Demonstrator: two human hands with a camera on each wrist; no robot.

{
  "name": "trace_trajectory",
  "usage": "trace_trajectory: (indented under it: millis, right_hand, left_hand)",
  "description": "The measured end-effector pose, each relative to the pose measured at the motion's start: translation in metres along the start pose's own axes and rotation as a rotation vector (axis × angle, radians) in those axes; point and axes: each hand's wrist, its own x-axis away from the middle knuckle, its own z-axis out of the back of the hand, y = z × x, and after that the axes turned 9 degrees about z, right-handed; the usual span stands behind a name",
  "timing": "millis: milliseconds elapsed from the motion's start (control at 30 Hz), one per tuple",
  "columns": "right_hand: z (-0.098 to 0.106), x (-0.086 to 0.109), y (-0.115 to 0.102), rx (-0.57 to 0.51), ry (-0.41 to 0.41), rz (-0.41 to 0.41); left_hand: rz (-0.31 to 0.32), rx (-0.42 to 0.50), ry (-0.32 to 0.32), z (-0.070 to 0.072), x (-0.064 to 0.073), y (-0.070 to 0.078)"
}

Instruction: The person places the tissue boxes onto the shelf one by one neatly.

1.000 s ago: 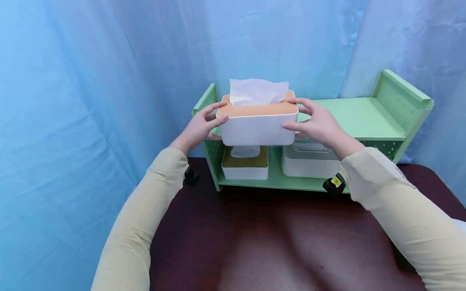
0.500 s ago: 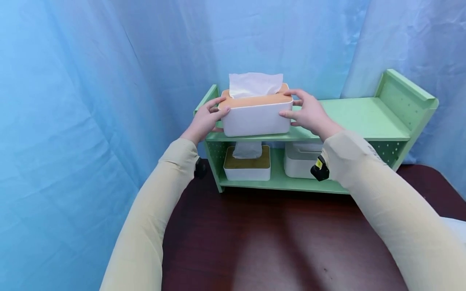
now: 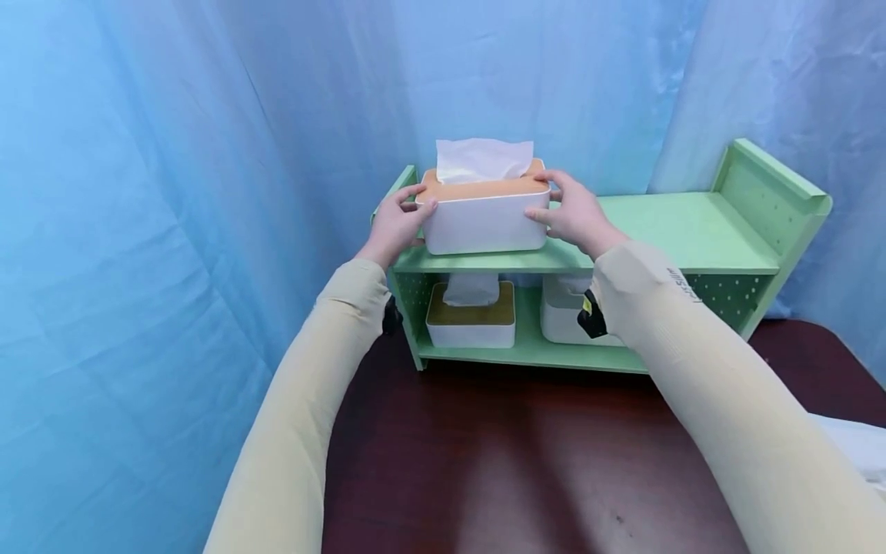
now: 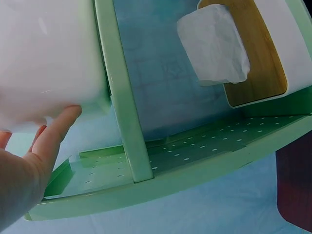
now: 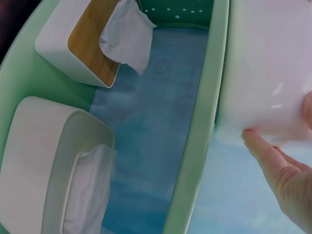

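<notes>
A white tissue box (image 3: pixel 484 227) with a light wood-coloured lid and a tissue standing up from it is at the left part of the green shelf's (image 3: pixel 685 231) upper board. My left hand (image 3: pixel 393 227) grips its left end, thumb on the front face and fingers around the side. At the right end my right hand (image 3: pixel 576 215) grips it the same way. In the wrist views the box's white body (image 4: pixel 48 53) is right beside the board's edge; whether its base touches the board is hard to tell.
On the lower board stand a white tissue box with a darker wooden lid (image 3: pixel 472 336) and, to its right, a white one with a grey lid (image 3: pixel 564 327), partly behind my right wrist. A dark table (image 3: pixel 429 462) lies in front, blue curtains (image 3: pixel 291 100) behind.
Both hands have carried the tissue box away from me, back and slightly left over the upper board. Its front face now sits higher in view, with more of the board's front edge showing below it.
</notes>
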Motion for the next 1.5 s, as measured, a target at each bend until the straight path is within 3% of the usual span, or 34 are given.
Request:
trace_trajectory:
  millis: [333, 800, 1100, 1500]
  right_hand:
    - [0.001, -0.002, 0.0, 0.06, 0.032, 0.019]
    - [-0.006, -0.005, 0.005, 0.125, 0.072, 0.036]
    - [0.0, 0.002, 0.009, -0.007, 0.03, 0.022]
    - [0.003, 0.025, 0.019, -0.124, -0.022, 0.051]
  left_hand:
    - [-0.065, -0.03, 0.069, -0.01, -0.006, -0.001]
    - [-0.046, -0.007, 0.098, -0.012, -0.008, -0.006]
    - [-0.048, -0.004, 0.095, -0.012, -0.001, -0.009]
    - [-0.16, 0.083, 0.128, -0.013, 0.021, -0.022]
